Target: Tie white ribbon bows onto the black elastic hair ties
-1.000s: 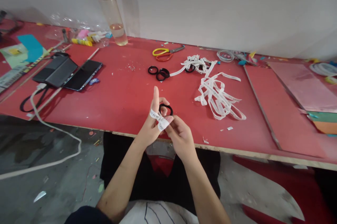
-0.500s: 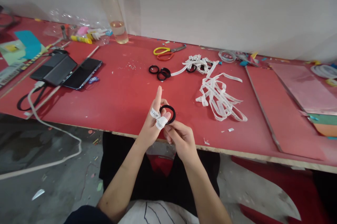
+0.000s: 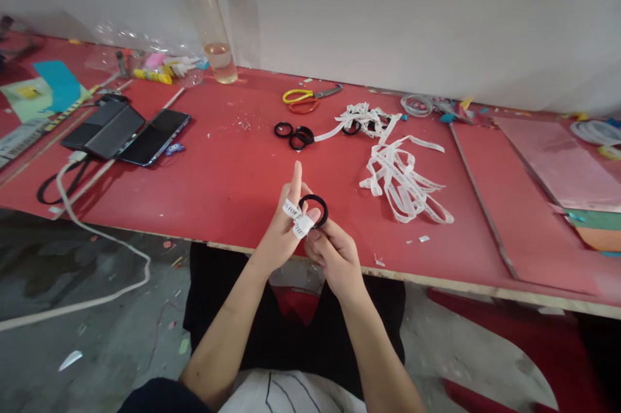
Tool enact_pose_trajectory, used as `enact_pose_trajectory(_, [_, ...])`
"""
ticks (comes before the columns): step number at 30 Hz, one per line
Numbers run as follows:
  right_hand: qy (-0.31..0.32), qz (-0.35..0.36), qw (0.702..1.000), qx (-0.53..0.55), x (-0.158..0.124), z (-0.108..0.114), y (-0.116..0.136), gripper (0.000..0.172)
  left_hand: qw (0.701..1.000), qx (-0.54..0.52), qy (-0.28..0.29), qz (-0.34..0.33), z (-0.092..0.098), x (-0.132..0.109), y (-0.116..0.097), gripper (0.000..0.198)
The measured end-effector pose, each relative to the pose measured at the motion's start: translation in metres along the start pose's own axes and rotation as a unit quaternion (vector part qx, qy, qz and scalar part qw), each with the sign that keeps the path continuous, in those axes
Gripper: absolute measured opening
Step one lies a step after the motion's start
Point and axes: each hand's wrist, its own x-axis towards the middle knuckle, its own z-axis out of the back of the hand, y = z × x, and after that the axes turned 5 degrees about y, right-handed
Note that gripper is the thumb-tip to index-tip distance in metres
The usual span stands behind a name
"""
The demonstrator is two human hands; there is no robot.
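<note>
The black hair band point(image 3: 315, 197) hangs just over the table point(image 3: 228, 173) edge, pinched with a printed ribbon strip point(image 3: 297, 219) between my left hand point(image 3: 283, 235), forefinger straight up, and my right hand point(image 3: 336, 259), closed on it from 5 o'clock. Spare bands point(image 3: 294, 135) lie at 12 o'clock and loose ribbons point(image 3: 400, 181) at 2 o'clock.

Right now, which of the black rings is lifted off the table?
The black ring held by the left hand and right hand, with a white ribbon; the other rings lie on the red table.
</note>
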Motion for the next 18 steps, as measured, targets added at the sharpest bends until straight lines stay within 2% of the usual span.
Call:
enact_pose_trajectory(7, [0.027, -0.016, 0.999, 0.04, -0.0007, 0.0068, -0.0012, 0.022, 0.999, 0.027, 0.008, -0.027, 0.0023, -0.0008, 0.0027, 0.071])
enact_pose_trajectory(13, [-0.01, -0.044, 0.999, 0.01, 0.0015, 0.0027, 0.0034, 0.027, 0.999, -0.005, 0.003, -0.04, 0.0003, -0.0007, 0.0019, 0.082])
enact_pose_trajectory(18, [-0.006, -0.04, 0.999, -0.015, 0.0014, 0.0016, 0.0036, 0.028, 1.0, -0.011, 0.007, -0.029, 0.001, -0.0014, 0.0018, 0.08])
